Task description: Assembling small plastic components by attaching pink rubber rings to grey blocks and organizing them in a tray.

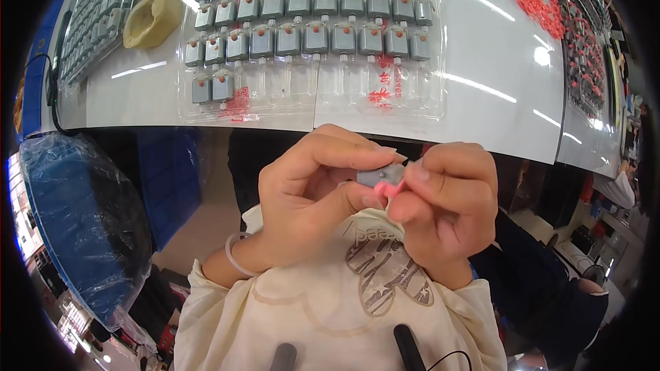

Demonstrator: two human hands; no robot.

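At frame centre a small grey motor [380,176] is pinched by the left hand [313,196] while the right hand [447,203] presses a red piece [393,189] on, best kept square.

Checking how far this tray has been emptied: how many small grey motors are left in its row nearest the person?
2. The left motor and right motor sit side by side at the row's left end; the clear tray's other pockets there look empty.
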